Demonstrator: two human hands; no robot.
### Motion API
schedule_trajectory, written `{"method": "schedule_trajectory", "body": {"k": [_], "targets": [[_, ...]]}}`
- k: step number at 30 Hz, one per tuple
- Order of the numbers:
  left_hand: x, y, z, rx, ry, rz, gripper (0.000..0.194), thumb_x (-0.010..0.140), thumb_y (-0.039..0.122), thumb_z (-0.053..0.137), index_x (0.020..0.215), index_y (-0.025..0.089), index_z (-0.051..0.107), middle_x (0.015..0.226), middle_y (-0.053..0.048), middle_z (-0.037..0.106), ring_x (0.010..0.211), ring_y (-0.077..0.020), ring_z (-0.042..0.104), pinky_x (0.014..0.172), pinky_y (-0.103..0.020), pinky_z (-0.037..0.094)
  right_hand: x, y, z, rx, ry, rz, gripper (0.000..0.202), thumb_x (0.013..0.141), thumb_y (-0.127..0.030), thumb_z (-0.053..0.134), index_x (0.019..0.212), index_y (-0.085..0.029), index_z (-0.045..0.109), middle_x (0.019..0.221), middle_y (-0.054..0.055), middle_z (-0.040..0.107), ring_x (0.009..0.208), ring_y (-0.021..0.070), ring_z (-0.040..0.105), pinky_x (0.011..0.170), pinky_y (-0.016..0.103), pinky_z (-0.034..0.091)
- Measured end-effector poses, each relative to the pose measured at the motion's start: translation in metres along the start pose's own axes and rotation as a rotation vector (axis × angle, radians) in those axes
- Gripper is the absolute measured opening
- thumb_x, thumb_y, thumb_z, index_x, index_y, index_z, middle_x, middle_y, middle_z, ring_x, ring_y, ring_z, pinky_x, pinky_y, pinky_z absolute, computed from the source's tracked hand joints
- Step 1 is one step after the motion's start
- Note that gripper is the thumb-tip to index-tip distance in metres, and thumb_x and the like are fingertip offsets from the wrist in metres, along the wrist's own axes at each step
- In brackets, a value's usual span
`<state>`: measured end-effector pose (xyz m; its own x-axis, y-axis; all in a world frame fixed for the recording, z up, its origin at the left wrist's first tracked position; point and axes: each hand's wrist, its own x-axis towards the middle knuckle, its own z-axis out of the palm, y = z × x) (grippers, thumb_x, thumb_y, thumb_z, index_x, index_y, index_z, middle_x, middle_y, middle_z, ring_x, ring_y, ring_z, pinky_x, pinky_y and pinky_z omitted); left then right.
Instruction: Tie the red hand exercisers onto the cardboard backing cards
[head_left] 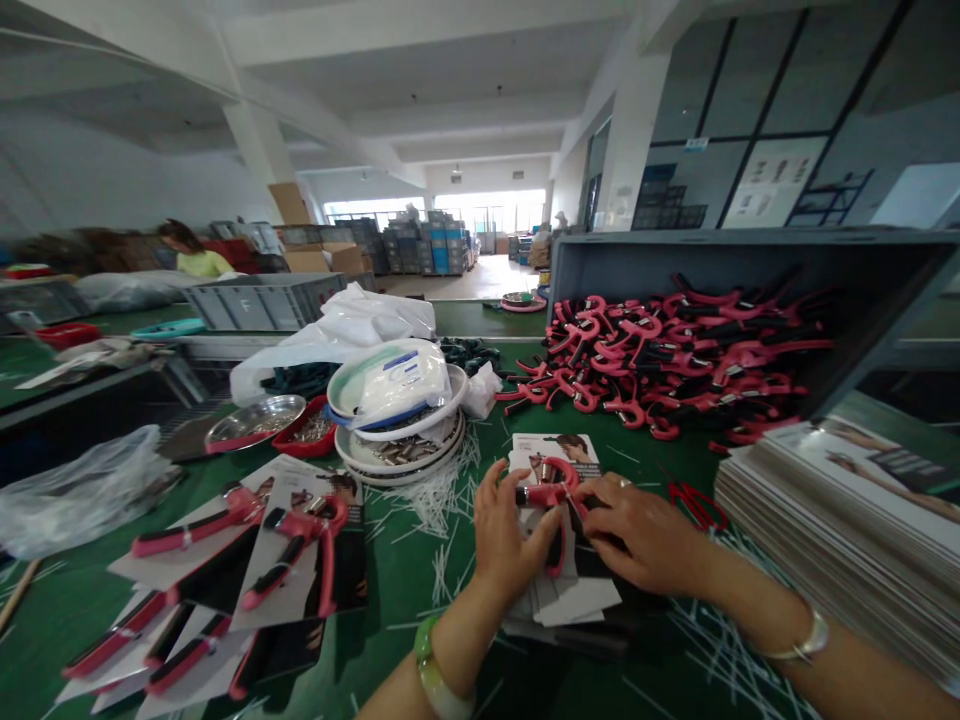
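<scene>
Pink and black hand pliers lie on a printed backing card in front of me. My left hand closes on the left side of the pliers, its fingers at the black end and its thumb below. From the right, my right hand holds the pliers' pink part with bent fingers. Whether it also pinches a thin tie cannot be made out. Below the pliers, white card edges stick out toward me. On the left, several carded pliers lie in an overlapping pile.
A tipped grey crate spills loose pliers. At right stand a stack of cards and red-handled scissors. White ties litter the green table. Stacked bowls hold small parts. A co-worker is at the far left.
</scene>
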<state>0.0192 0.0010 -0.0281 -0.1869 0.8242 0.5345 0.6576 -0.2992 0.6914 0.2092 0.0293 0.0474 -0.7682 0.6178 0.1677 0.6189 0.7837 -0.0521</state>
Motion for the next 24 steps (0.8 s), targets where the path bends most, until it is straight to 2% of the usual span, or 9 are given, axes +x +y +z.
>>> {"method": "schedule_trajectory", "body": {"k": [3,6,9,12,14,18,20,24], "targets": [[-0.017,-0.017,-0.003,-0.041,0.147,-0.157,0.044,0.08,0.039,0.058,0.118,0.017,0.051,0.123,-0.015,0.052,0.115,-0.027,0.049,0.096,-0.048,0.04,-0.008,-0.013,0.001,-0.111,-0.065,0.022,0.019,0.072,-0.021,0.057,0.087,-0.017,0.069,0.124,0.014,0.055,0.11,0.0327,0.052,0.081,0.043,0.049],[-0.031,-0.023,-0.01,-0.099,0.037,-0.226,0.029,0.081,0.04,0.058,0.1,0.017,0.06,0.096,-0.008,0.064,0.088,-0.0212,0.06,0.08,-0.038,0.05,-0.004,-0.028,0.006,-0.246,-0.116,0.012,0.025,0.07,-0.01,0.054,0.09,-0.013,0.068,0.114,0.017,0.06,0.104,0.0328,0.055,0.07,0.038,0.052],[-0.033,-0.022,-0.016,-0.124,-0.028,-0.132,0.019,0.085,0.033,0.054,0.085,0.018,0.065,0.081,-0.004,0.066,0.075,-0.0167,0.061,0.073,-0.031,0.051,0.002,-0.039,0.009,-0.288,-0.16,0.001,0.03,0.065,-0.001,0.052,0.089,-0.011,0.068,0.102,0.018,0.064,0.095,0.029,0.059,0.065,0.033,0.051],[-0.027,-0.02,-0.017,-0.109,-0.005,-0.068,0.016,0.084,0.029,0.056,0.085,0.018,0.067,0.079,-0.003,0.067,0.07,-0.0147,0.06,0.07,-0.029,0.051,0.003,-0.044,0.01,-0.208,-0.158,-0.024,0.028,0.063,-0.007,0.055,0.089,-0.011,0.066,0.097,0.016,0.065,0.091,0.027,0.06,0.072,0.034,0.051],[-0.022,-0.019,-0.015,-0.093,-0.014,-0.04,0.012,0.083,0.026,0.058,0.085,0.019,0.068,0.077,-0.002,0.068,0.068,-0.0137,0.06,0.069,-0.028,0.051,0.001,-0.046,0.011,-0.206,-0.123,-0.026,0.025,0.065,-0.01,0.056,0.088,-0.012,0.065,0.092,0.015,0.065,0.087,0.0262,0.06,0.073,0.034,0.05],[-0.016,-0.016,-0.011,-0.071,-0.05,0.021,0.01,0.082,0.021,0.059,0.082,0.021,0.068,0.076,-0.001,0.069,0.067,-0.0126,0.061,0.066,-0.024,0.05,0.004,-0.044,0.012,-0.259,-0.056,0.033,0.015,0.075,-0.009,0.053,0.085,-0.013,0.062,0.08,0.013,0.065,0.075,0.0242,0.061,0.064,0.033,0.048],[-0.014,-0.014,-0.011,-0.05,-0.061,0.07,0.01,0.082,0.02,0.058,0.082,0.021,0.068,0.078,-0.001,0.07,0.068,-0.013,0.062,0.066,-0.024,0.05,0.009,-0.037,0.013,-0.163,-0.007,0.064,0.014,0.082,-0.011,0.048,0.086,-0.014,0.061,0.081,0.011,0.066,0.074,0.0229,0.062,0.065,0.033,0.048],[-0.009,-0.012,-0.012,-0.065,-0.085,0.159,0.015,0.085,0.018,0.054,0.085,0.021,0.068,0.081,-0.002,0.071,0.074,-0.0138,0.064,0.068,-0.024,0.05,0.02,-0.02,0.018,0.211,0.16,0.135,0.016,0.088,-0.02,0.045,0.082,-0.018,0.059,0.081,0.006,0.068,0.076,0.0195,0.065,0.068,0.031,0.049]]}}
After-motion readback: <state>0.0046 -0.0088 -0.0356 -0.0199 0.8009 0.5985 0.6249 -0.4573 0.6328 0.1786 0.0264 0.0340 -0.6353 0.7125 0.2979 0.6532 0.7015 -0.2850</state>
